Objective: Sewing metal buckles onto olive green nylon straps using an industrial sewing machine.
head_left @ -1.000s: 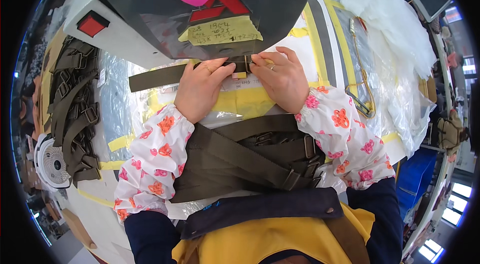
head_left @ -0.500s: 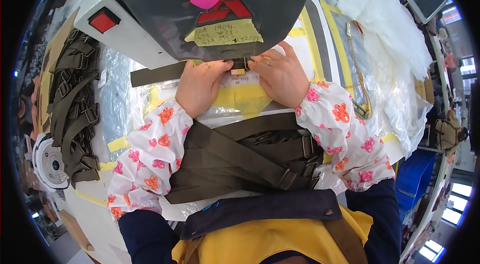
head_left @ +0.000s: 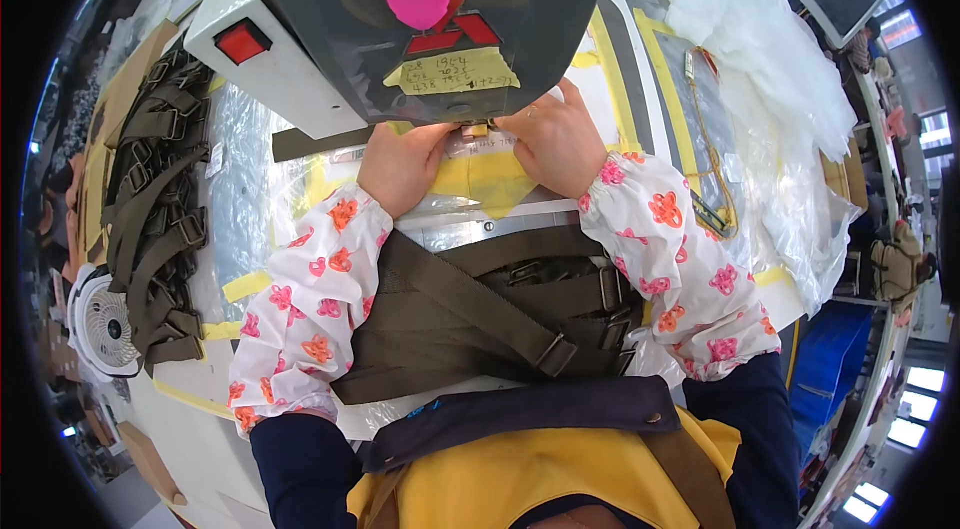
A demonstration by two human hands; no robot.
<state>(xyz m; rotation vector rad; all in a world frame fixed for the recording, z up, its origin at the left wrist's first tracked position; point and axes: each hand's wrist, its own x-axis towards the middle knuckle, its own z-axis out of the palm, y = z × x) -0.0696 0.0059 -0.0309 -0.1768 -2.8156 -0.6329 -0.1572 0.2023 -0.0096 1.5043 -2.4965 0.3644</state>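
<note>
Across the counter (head_left: 212, 444), with a dark machine head (head_left: 545, 34) looming just beyond the fingers, an olive strap (head_left: 318, 143) is lying out to their left, its long axis running sideways and its visible end sitting nearer the left hand (head_left: 400, 169) than the right hand (head_left: 558, 141). Both hands' fingers are pointing inward, flanking a small yellow block (head_left: 480, 131); with the tips showing poorly, whether they are pinching anything I cannot tell.

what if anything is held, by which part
Cannot be told: the left hand is at the dark strap, inward of its left end, the right hand by the machine head, both grips obscured.
</note>
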